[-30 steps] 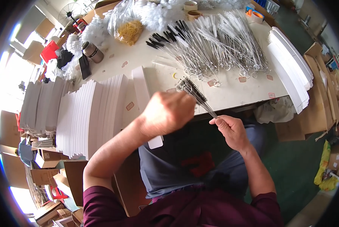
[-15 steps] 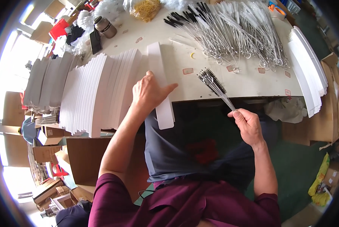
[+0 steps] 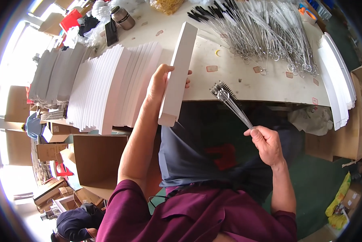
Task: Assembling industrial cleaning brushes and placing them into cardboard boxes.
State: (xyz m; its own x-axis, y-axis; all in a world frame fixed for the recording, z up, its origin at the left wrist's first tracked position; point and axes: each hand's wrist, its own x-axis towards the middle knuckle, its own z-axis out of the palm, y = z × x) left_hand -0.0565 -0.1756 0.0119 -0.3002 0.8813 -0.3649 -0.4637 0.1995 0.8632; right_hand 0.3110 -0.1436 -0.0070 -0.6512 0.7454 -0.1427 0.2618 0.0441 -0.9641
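Gripping a long white box [image 3: 177, 76] in the left hand [image 3: 159, 82], pointing away | right hand [image 3: 265, 141] pinching wire brushes [image 3: 229, 101], bristles toward table [image 3: 245, 86] | box stack [image 3: 108, 86] alongside

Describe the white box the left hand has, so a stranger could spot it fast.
Start at the pale worktable and its fanned row of flat white boxes on the left. Just right of that row, the left hand holds one long white box lifted off the table. Unlike its neighbours lying overlapped, it stands apart, one end pointing toward the person.

Box [image 3: 177, 72] left of brushes [image 3: 233, 105]
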